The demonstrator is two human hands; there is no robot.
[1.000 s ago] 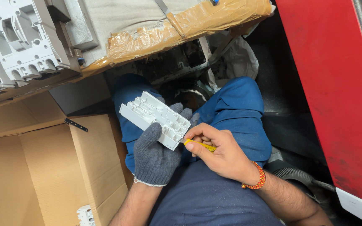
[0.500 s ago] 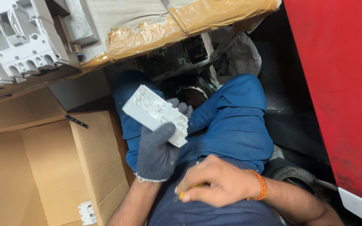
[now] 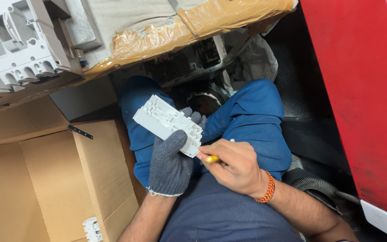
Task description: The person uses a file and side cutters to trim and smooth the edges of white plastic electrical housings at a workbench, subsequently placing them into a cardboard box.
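A white ribbed plastic housing [image 3: 169,123] sat tilted above the lap; a yellow-tipped tool [image 3: 212,158] touched its lower right corner.

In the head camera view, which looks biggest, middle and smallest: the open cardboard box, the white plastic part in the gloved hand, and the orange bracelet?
Largest to smallest as they look:
1. Cardboard box, partly cut off by the frame edge
2. White plastic part, held in the gloved left hand
3. Orange bracelet on the right wrist, clearly smallest

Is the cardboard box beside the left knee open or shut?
Open: the cardboard box has its flaps spread, and a white plastic part shows inside.
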